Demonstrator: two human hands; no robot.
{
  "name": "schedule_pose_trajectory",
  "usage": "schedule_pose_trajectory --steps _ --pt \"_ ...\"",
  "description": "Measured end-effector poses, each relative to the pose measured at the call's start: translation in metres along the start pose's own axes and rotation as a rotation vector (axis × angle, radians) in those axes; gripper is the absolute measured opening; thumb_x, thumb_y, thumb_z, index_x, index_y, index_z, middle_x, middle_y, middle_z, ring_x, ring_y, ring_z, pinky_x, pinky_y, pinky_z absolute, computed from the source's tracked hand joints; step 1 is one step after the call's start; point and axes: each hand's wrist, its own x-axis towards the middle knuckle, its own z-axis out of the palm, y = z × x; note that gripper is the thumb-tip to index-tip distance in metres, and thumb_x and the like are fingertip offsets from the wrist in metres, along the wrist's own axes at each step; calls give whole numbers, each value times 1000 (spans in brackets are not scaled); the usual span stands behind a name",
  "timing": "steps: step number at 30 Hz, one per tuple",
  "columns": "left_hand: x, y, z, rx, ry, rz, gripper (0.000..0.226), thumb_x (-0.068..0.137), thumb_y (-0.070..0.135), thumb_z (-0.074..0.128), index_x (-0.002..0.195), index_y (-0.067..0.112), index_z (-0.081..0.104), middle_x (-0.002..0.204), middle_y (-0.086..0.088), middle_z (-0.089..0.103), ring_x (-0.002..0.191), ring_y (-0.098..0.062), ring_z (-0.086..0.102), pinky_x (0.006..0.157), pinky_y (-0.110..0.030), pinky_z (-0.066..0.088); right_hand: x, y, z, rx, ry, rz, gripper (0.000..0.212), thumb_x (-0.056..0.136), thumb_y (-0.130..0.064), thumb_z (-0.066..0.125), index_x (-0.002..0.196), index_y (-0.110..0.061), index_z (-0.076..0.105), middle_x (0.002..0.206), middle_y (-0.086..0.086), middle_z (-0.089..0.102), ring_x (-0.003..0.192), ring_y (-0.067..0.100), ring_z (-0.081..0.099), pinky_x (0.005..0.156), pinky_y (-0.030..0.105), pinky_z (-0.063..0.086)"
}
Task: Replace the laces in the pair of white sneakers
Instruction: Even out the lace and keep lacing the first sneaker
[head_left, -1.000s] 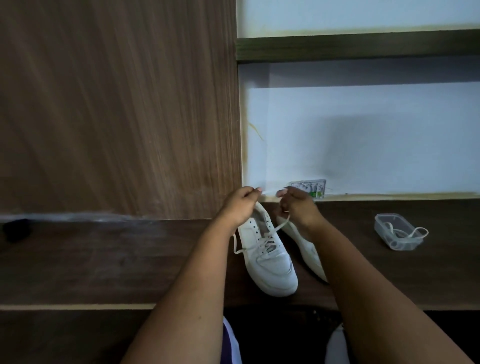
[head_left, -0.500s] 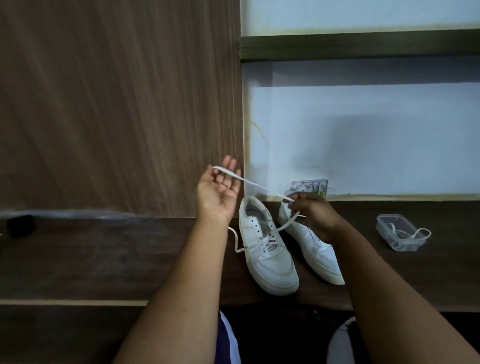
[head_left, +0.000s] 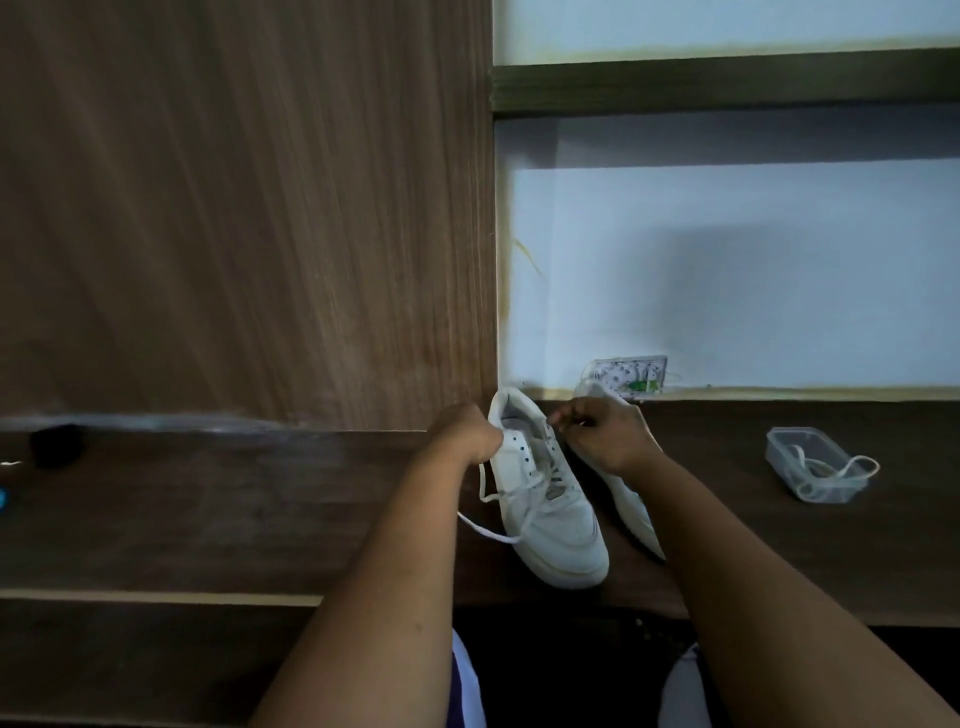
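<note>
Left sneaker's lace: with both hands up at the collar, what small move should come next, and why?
Probably thread the lace end pinched in the right hand through the next open eyelet and pull it snug. The left sneaker is laced only over its lower eyelets, the upper holes show bare, the left hand steadies the collar, and slack lace trails on the desk.

A white sneaker (head_left: 550, 499) stands upright on the dark wooden bench (head_left: 208, 509), toe toward the near edge, heel toward the wall. Its white lace (head_left: 511, 512) is threaded through the lower eyelets only; two loose ends trail off its left side onto the bench. The second sneaker (head_left: 631, 512) lies just right of it, mostly hidden behind a forearm.
</note>
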Motion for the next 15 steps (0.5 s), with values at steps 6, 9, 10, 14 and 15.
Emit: schedule_pose_trajectory --steps 6,9,10,14,15 --pt "-14 -2 -31 -140 627 -39 41 102 23 35 140 9 33 123 -17 58 107 -37 60 76 -37 42 3 -1 11 -145 -130 -94 13 90 -15 60 95 -19 72 94 -9 64 88 7 58 69 11 38" --pt "-12 -12 -38 -109 803 45 22 100 16 39 121 10 41 104 -8 58 91 -33 64 55 -25 30 6 2 11 -170 -82 -78 21 92 -11 53 97 -19 72 92 -12 59 79 5 54 60 3 35" --pt "-10 -18 -40 -122 869 46 20 99 16 41 117 9 45 102 -9 59 89 -33 63 54 -26 31 8 4 10 -152 -65 -64 22 92 -9 52 97 -18 71 92 -11 60 73 3 53 59 5 35" --pt "-11 -32 -59 -249 1238 148 18 97 15 43 98 0 53 95 -20 61 84 -42 59 68 -41 42 8 6 9 -117 -92 -39 18 90 -9 56 94 -17 71 95 -4 66 78 6 58 69 15 43" --pt "-11 -33 -62 -283 1302 180 22 99 17 42 93 -1 53 91 -21 61 81 -41 58 68 -40 39 8 6 8 -138 -135 -44 16 88 -9 59 93 -18 72 95 -5 66 85 8 59 73 15 44"
